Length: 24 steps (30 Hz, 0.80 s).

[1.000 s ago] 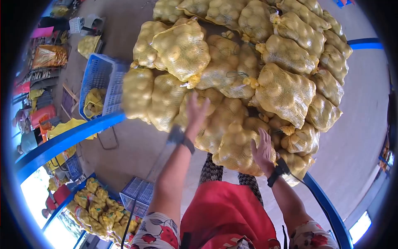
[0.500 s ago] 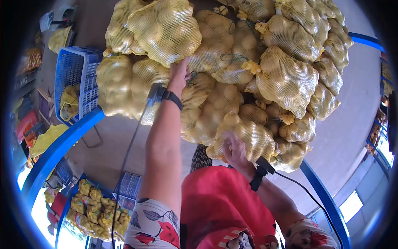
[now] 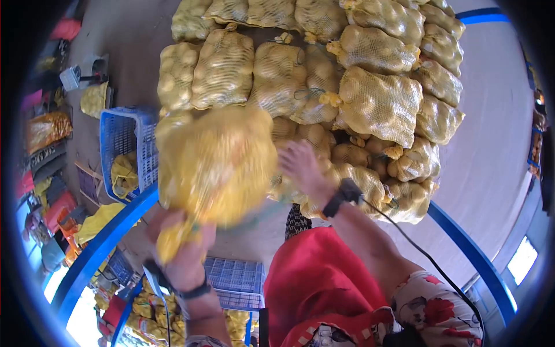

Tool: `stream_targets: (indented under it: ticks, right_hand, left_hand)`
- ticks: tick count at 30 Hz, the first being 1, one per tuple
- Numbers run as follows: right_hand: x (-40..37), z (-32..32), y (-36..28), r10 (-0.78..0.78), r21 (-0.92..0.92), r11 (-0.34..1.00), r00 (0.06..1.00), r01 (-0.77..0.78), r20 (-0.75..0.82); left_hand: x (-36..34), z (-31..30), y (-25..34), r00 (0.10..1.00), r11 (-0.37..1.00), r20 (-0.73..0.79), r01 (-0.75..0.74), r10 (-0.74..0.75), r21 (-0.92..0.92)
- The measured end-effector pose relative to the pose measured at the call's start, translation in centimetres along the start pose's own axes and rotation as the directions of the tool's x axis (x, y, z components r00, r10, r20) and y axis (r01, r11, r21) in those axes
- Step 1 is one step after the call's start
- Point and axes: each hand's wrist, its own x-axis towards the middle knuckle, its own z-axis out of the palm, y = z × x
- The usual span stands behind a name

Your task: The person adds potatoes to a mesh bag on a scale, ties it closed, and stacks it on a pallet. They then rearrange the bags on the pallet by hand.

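My left hand [image 3: 186,247] grips the gathered neck of a yellow mesh bag [image 3: 217,165] filled with round, pale produce that looks like potatoes. The bag is blurred by motion and overlaps the near left of the stack in this view. A green tie trails from its neck. My right hand [image 3: 302,168] is open with fingers spread, just right of the bag and over the near bags of the stack. Close by lies a full mesh bag [image 3: 378,104] with a yellow knotted end.
Stacked mesh bags [image 3: 222,69] fill a platform with blue rails [image 3: 104,248]. To the left stands a blue crate [image 3: 124,150] with a small yellow bag inside. Another crate [image 3: 234,274] and more filled bags sit at the lower left. A dark cable runs along my right arm.
My left hand has pulled back toward me from the far left of the stack, now holding a bag by its neck. My right hand has moved up and left, its fingers spreading.
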Motion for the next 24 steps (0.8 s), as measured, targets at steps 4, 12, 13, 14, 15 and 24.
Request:
stream_targets:
  ticks: [4,12,13,14,15,24]
  right_hand:
    - [-6.4,-3.8,3.8,0.223,0.157,0.947,0.927,-0.279,0.302]
    - [-15.7,-17.8,-5.7,0.053,0.033,0.997,0.925,-0.071,0.377]
    - [-16.6,-17.7,-8.5,-0.002,0.087,0.996,0.938,-0.030,0.345]
    - [-17.4,-18.0,-11.0,-0.059,0.140,0.990,0.949,0.016,0.310]
    - [-17.8,-18.6,-13.3,-0.167,0.094,0.985,0.923,0.143,0.346]
    - [-12.5,-28.9,-17.0,-0.460,-0.572,0.639,0.851,0.514,0.251]
  left_hand:
    - [-6.9,-1.0,0.3,0.880,0.637,0.405,0.168,0.247,-0.752]
    - [-12.6,7.4,-1.0,0.968,0.994,0.229,-0.105,0.098,0.021]
    - [-12.7,8.6,-2.0,0.975,0.984,0.219,0.065,-0.028,-0.166]
    - [-12.4,10.2,-2.6,0.972,0.985,0.233,0.059,-0.019,-0.165]
    - [-11.7,12.1,-2.9,0.963,0.966,0.265,0.114,-0.050,-0.232]
    - [-3.9,30.0,-15.4,0.929,0.987,0.335,0.138,-0.157,0.080]
